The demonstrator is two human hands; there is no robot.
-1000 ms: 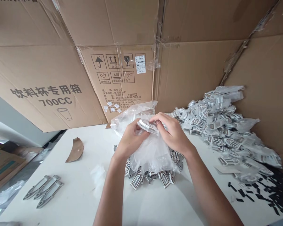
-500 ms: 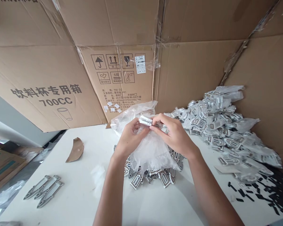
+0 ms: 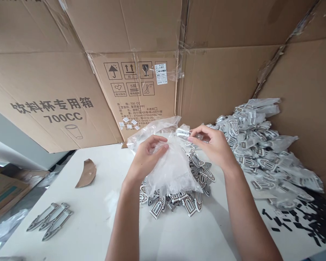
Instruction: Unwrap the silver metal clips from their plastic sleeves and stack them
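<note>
My left hand point(image 3: 151, 154) hovers over or rests against a heap of clear plastic bags point(image 3: 174, 170), its fingers curled and its thumb apart from the index finger; nothing shows held in it. My right hand point(image 3: 213, 146) is closed, thumb against fingers, on a small bagged packet point(image 3: 183, 131) of white-edged pieces, up behind the bags. Under the bags lies a pile of grey, pointed-arch metal pieces point(image 3: 188, 206) with cut-out patterns, partly covered. To the right rises a mound of similar bagged packets point(image 3: 247, 161).
Black strips point(image 3: 322, 217) are scattered at the lower right. On the left lie several grey arch-shaped frames point(image 3: 55, 221) and a torn cardboard scrap point(image 3: 87, 174). Tall cardboard sheets point(image 3: 220, 79) wall the back and right of the white table point(image 3: 92, 232). Small labels point(image 3: 129, 126) stick to the cardboard.
The packet has left my left hand and moved right and slightly up in my right hand. My hands have moved apart, uncovering more of the metal pile.
</note>
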